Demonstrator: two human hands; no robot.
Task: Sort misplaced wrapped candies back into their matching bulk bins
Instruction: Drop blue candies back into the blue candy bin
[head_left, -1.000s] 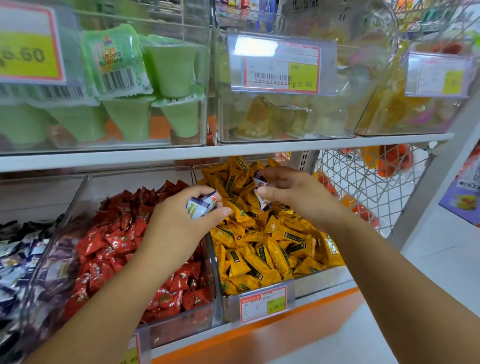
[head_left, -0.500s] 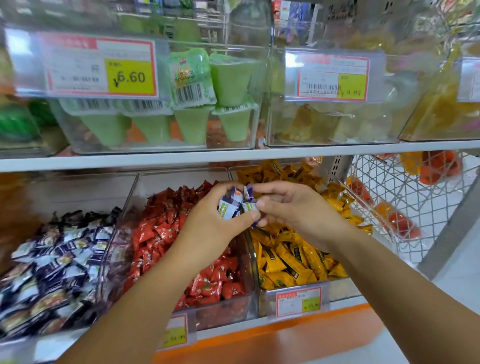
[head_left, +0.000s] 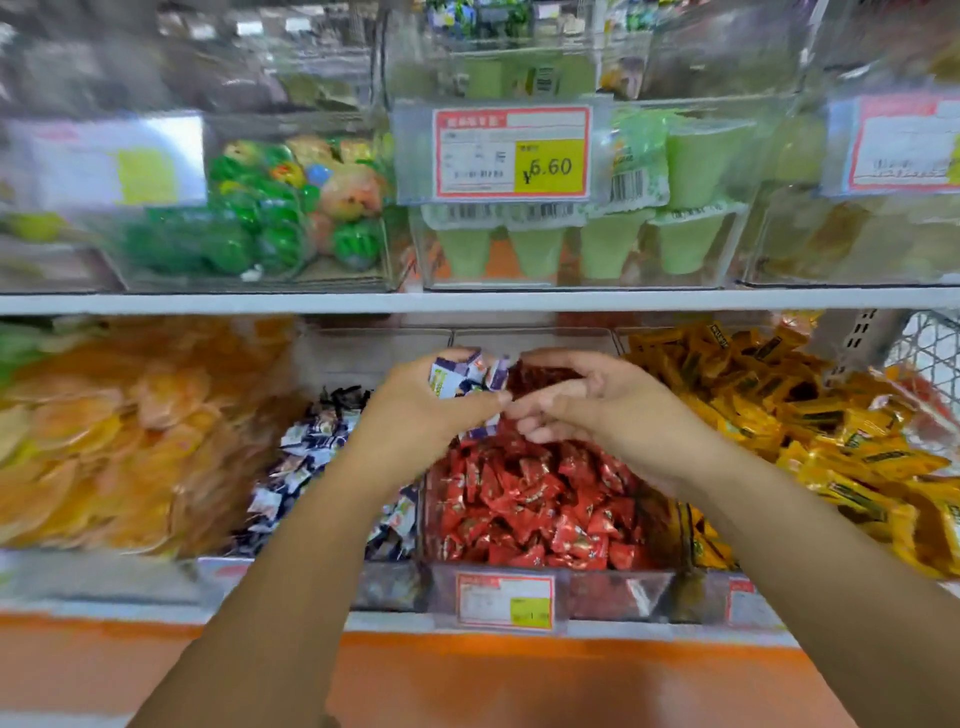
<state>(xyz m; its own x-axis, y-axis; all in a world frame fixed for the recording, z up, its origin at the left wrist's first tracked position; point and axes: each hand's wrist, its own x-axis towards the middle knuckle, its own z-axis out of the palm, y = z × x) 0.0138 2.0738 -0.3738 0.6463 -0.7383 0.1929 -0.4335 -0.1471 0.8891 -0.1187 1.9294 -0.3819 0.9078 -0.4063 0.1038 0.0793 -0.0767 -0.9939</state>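
Note:
My left hand (head_left: 415, 415) grips a bunch of purple-and-white wrapped candies (head_left: 460, 376) above the line between two clear bins. One bin (head_left: 387, 584) holds matching purple-and-white candies (head_left: 311, 449), the other bin (head_left: 613, 592) holds red wrapped candies (head_left: 540, 499). My right hand (head_left: 592, 402) is beside the left, fingertips touching the left thumb, fingers loosely curled; red candies show through the gap between its thumb and fingers, and I see nothing in it. A purple-and-white wrapper (head_left: 485, 431) peeks out under the left thumb. Yellow wrapped candies (head_left: 789, 415) fill the bin at the right.
A white shelf edge (head_left: 467, 301) runs just above my hands. Over it stand clear bins of green cups (head_left: 597, 249) and green round sweets (head_left: 260, 228), with a 6.60 price tag (head_left: 511, 153). Blurred orange-yellow packets (head_left: 114, 441) lie at the left. A wire basket (head_left: 930, 343) is far right.
The view has swung left, so the purple-and-white bin and an orange-yellow pile came in. Both hands moved left together. The candy my right hand pinched now sits in the left hand's bunch.

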